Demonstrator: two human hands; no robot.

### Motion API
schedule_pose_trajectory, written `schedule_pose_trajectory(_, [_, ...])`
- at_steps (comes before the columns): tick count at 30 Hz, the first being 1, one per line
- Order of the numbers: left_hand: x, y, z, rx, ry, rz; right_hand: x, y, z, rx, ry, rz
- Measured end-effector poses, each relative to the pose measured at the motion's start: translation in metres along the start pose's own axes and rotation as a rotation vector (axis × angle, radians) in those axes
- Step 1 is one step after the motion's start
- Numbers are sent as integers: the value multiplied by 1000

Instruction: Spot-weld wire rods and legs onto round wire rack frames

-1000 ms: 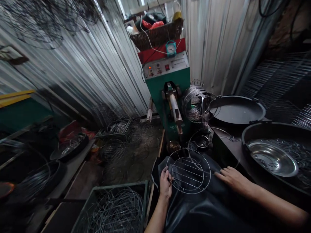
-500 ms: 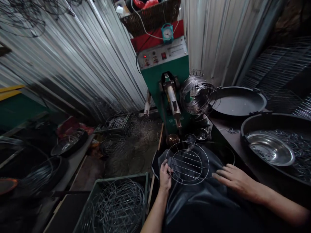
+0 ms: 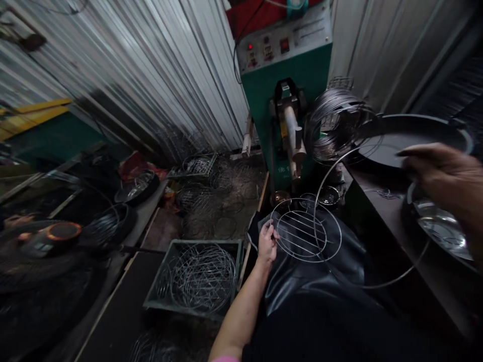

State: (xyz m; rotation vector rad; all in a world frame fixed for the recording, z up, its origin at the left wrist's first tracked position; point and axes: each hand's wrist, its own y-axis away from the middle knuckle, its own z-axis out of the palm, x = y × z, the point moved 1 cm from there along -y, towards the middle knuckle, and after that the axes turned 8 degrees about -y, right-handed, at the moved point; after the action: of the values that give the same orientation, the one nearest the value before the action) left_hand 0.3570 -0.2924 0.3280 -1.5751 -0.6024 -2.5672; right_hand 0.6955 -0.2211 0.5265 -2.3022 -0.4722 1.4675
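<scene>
A round wire rack [image 3: 302, 234], with two rings and several parallel bars, is pinched at its left edge by my left hand [image 3: 267, 241]. It hovers over a dark apron [image 3: 298, 286] on my lap. At the right, my raised right hand [image 3: 441, 173] is blurred, its fingers curled together around a large plain wire ring [image 3: 400, 278]. That ring hangs down from the hand and its left side crosses in front of the rack. Where the fingers meet the ring is hard to make out.
Ahead stands a green machine [image 3: 287, 65] with a lit red lamp and a protruding arm [image 3: 292, 128]. A wire coil [image 3: 332, 125] hangs beside it. Large dark pans [image 3: 453, 123] sit at the right. A green crate [image 3: 156, 296] of wire rings lies left of my legs.
My right hand has risen from beside the rack to the upper right, lifting a wire ring with it. My left hand still holds the rack. The view has tilted down and shifted left.
</scene>
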Motion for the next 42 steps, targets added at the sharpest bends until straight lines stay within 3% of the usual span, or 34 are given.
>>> schedule_pose_trajectory(3, [8,4,-2,22,44,11,20,-15,76,-236,-176,325])
schedule_pose_trajectory(5, [6,7,-7,-9,48,-44,42,-12,129,-446,-214,395])
schedule_pose_trajectory(7, [-1,10,-14,-57,74,-162,67,-3,172,-534,-141,385])
schedule_pose_trajectory(9, [-9,12,-23,-72,148,-244,93,7,199,-552,-21,361])
schedule_pose_trajectory(11, [-15,14,-30,-58,206,-257,116,15,213,-568,90,345])
schedule_pose_trajectory(14, [-20,14,-34,-42,212,-255,138,20,220,-595,196,331])
schedule_pose_trajectory(18, [-24,13,-33,-5,182,-284,147,18,222,-607,291,312])
schedule_pose_trajectory(24, [-31,15,-34,20,160,-256,134,17,223,-648,509,266])
schedule_pose_trajectory(29, [-31,15,-33,-23,133,-200,120,13,212,-582,646,327])
schedule_pose_trajectory(38, [-26,21,-32,-34,143,-238,145,10,187,-577,313,640])
schedule_pose_trajectory(40, [-16,23,-28,-17,157,-270,139,20,171,-507,322,644])
schedule_pose_trajectory(42, [-3,23,-20,-7,158,-310,118,36,153,-409,312,575])
